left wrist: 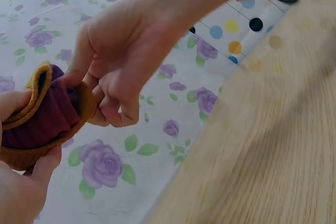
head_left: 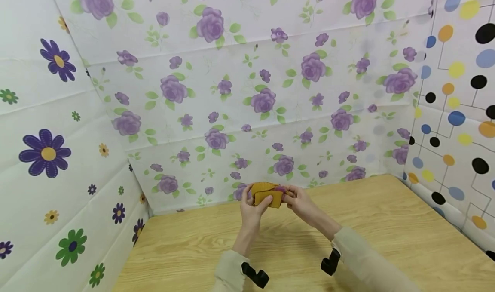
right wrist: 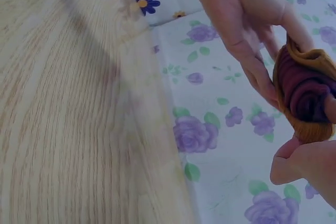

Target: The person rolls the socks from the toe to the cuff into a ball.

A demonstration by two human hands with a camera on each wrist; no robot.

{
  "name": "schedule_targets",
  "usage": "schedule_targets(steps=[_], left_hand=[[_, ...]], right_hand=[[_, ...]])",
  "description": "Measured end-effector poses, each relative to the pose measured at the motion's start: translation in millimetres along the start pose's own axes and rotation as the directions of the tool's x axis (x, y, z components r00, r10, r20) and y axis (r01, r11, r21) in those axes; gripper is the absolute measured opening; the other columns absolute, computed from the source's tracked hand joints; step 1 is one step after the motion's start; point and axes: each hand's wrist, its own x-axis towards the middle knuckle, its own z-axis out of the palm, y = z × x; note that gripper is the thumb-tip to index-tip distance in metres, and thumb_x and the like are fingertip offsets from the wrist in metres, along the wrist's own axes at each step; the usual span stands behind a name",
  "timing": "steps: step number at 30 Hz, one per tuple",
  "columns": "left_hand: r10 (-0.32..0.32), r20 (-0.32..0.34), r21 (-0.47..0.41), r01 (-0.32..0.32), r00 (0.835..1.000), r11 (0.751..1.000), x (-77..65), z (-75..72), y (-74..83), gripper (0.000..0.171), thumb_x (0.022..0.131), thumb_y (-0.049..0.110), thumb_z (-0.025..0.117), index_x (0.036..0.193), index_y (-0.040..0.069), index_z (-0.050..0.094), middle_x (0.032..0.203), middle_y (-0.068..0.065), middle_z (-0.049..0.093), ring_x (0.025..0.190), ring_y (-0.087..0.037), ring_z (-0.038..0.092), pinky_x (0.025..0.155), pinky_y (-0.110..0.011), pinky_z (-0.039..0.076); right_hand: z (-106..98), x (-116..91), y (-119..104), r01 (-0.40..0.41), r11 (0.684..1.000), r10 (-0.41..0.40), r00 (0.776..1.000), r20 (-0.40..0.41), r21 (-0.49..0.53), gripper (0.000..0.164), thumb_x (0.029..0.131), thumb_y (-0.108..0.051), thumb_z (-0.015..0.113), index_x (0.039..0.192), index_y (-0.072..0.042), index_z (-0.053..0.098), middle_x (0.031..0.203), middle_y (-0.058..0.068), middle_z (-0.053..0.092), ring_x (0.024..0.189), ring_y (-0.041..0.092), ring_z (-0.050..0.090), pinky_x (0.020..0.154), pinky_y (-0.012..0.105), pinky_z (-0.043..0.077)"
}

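A mustard-yellow ribbed knit bundle (head_left: pixel 267 193), which looks like a rolled-up sock, is held up above the far part of the table. My left hand (head_left: pixel 252 208) grips its left side, thumb across the front. On the right side, my right hand (head_left: pixel 300 202) pinches the edge where purple shows. In the left wrist view, the maroon roll (left wrist: pixel 44 116) sits inside the mustard knit (left wrist: pixel 39 90), which wraps partly round it. The right wrist view looks into the coiled maroon end (right wrist: pixel 304 90), with a right-hand digit against it. Some fingertips are hidden by the fabric.
The light wood-grain table (head_left: pixel 185 249) lies under both forearms. A wall sheet with purple roses (head_left: pixel 263 100) rises close behind the hands. Flower-patterned (head_left: pixel 48 154) and dotted (head_left: pixel 456 118) sheets stand at left and right. Each wrist wears a black camera (head_left: pixel 255 276).
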Motion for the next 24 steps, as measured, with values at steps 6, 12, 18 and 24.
schedule_targets(steps=[6,12,18,24], left_hand=[[-0.005,-0.117,-0.013,0.003,0.993,1.000,5.2,5.5,0.4,0.068,0.072,0.012,0.077,0.127,0.014,0.038,0.116,-0.015,0.056,0.099,-0.023,0.061,0.080,-0.031,0.053],[0.020,-0.226,0.052,-0.009,0.974,0.999,11.2,15.4,3.0,0.060,0.073,0.006,0.075,0.120,0.010,0.037,0.116,-0.017,0.052,0.097,-0.025,0.058,0.074,-0.032,0.055],[0.007,-0.327,0.091,0.024,0.945,0.996,14.7,18.8,-1.3,0.052,0.075,0.006,0.072,0.116,0.006,0.040,0.118,-0.018,0.048,0.100,-0.030,0.056,0.070,-0.032,0.055],[-0.010,-0.251,0.300,0.087,0.968,0.950,10.2,23.7,-3.7,0.059,0.074,0.027,0.077,0.112,0.003,0.039,0.112,-0.018,0.050,0.093,-0.024,0.059,0.072,-0.028,0.053]], right_hand=[[-1,0,-9,-0.016,0.999,0.008,0.988,-0.151,-0.051,0.028,0.093,-0.029,0.052,0.104,-0.003,0.057,0.086,-0.006,0.063,0.078,0.009,0.055,0.071,0.026,0.043],[6,-4,-22,0.124,0.987,-0.096,0.964,-0.249,0.102,0.014,0.090,-0.022,0.057,0.093,-0.008,0.057,0.078,-0.007,0.056,0.069,0.006,0.049,0.066,0.022,0.042],[14,-13,-30,0.313,0.913,-0.347,0.933,-0.093,-0.261,0.013,0.092,-0.008,0.052,0.094,0.004,0.056,0.081,0.013,0.055,0.064,0.005,0.047,0.061,0.023,0.042],[15,-19,-37,0.290,0.847,-0.375,0.920,-0.114,-0.445,0.011,0.092,-0.008,0.053,0.093,0.002,0.057,0.081,0.017,0.058,0.067,0.014,0.053,0.060,0.026,0.046]])
